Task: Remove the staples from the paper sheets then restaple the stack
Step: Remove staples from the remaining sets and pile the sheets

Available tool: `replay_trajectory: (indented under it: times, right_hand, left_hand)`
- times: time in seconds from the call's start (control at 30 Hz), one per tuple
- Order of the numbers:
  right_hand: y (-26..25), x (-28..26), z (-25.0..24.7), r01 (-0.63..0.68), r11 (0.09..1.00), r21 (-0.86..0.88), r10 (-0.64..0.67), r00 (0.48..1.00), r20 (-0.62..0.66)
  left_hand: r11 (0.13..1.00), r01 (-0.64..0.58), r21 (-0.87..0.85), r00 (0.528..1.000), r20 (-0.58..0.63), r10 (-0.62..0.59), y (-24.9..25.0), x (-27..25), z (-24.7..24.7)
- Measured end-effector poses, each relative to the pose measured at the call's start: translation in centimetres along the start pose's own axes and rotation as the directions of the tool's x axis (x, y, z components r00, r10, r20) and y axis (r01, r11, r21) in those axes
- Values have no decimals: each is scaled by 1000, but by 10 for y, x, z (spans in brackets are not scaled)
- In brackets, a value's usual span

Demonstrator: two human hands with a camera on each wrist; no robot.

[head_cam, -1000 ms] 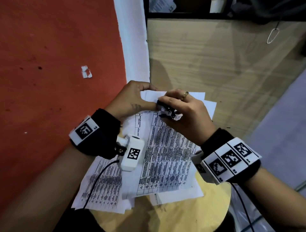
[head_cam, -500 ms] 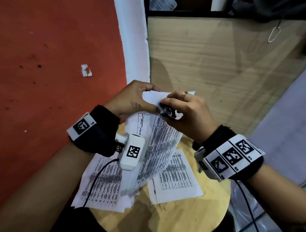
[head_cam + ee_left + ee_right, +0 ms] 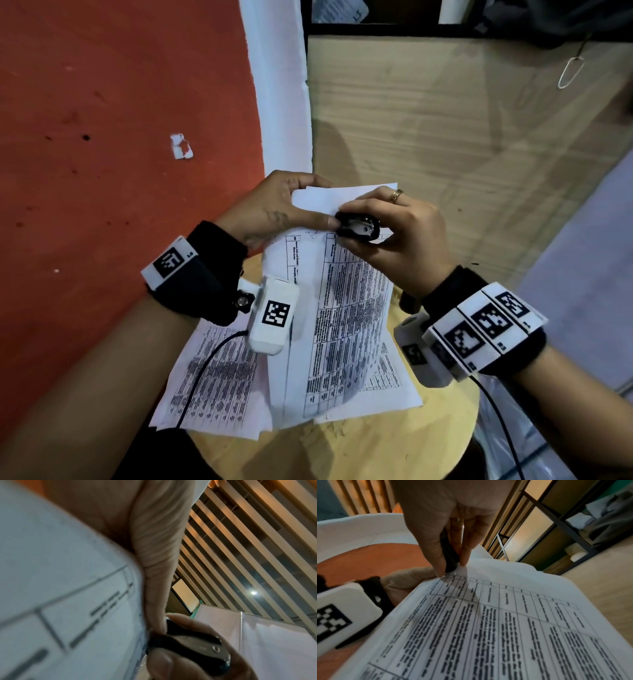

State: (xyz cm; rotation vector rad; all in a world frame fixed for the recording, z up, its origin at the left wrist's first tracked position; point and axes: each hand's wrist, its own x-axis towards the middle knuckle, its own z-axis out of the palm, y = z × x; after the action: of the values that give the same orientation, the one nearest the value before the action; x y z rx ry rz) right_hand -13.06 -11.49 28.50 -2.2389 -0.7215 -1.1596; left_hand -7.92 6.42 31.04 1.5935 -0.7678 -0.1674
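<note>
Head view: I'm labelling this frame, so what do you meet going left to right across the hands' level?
Red floor → left hand holding the lifted sheets → black staple remover → right hand pinching it → wooden panel.

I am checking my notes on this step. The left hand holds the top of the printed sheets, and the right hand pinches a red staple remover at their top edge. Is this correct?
Not quite: the staple remover is black, not red, as the head view shows. The rest holds: the left hand holds the top of the printed sheets, and the right hand pinches the remover at their top edge.
</note>
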Motion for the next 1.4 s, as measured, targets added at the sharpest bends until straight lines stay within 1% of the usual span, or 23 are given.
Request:
replay_trajectory:
  times: [0.2,0.33,0.4,0.47,0.53,0.6,0.73,0.8,0.87,0.93,1.0,1.13,1.17,1.27,1.3,1.4]
  right_hand:
    - [2,0,-5,-60,974,219,61,998,3]
    - [6,-1,-2,-123,931,344,131,991,0]
    - [8,-2,-1,-144,913,382,157,988,-3]
    - [8,-3,0,-156,911,383,174,985,-14]
    - [10,-3,1,-146,936,319,170,984,-49]
    - [11,-3,5,-104,976,191,123,989,-88]
    - [18,-6,13,-8,999,-46,4,996,-84]
    - [29,-8,10,-31,991,-132,19,995,-93]
    - [40,-11,6,-99,985,-142,86,992,-95]
    - [45,-15,6,-148,978,-148,146,989,-29]
    - [47,-16,9,-179,972,-151,193,978,82]
    - [45,-7,2,-180,980,-83,195,954,230]
    - [45,-3,-2,-191,979,-67,202,938,283]
    - [45,8,-10,-245,967,-68,247,841,482]
    - [44,11,-11,-243,968,-67,242,822,515]
    - [39,14,-14,-267,961,-71,264,815,516]
  left_hand:
    - [998,-35,-53,999,-16,34,0,0,4]
    - [997,-51,-59,998,-47,49,-5,2,6]
    - [996,-72,-46,995,-69,69,-9,3,7]
    - [995,-103,10,989,-107,104,-14,5,10]
    - [986,-135,99,977,-154,149,-20,9,12]
    - [967,-155,202,954,-223,199,-26,12,17]
    - [884,-152,441,905,-298,304,-32,14,24]
    - [867,-134,479,893,-320,315,-33,13,18]
    - [868,-111,484,905,-312,290,-34,13,10]
    - [866,-90,492,920,-292,262,-37,15,6]
    - [875,-83,477,934,-269,236,-38,17,4]
    - [867,-82,492,962,-187,197,-37,18,-2]
    - [871,-87,483,967,-169,191,-37,18,-4]
    - [891,-118,438,975,-121,189,-36,16,-6]
    - [891,-120,438,976,-112,186,-36,16,-6]
    - [866,-80,493,978,-128,163,-38,16,-9]
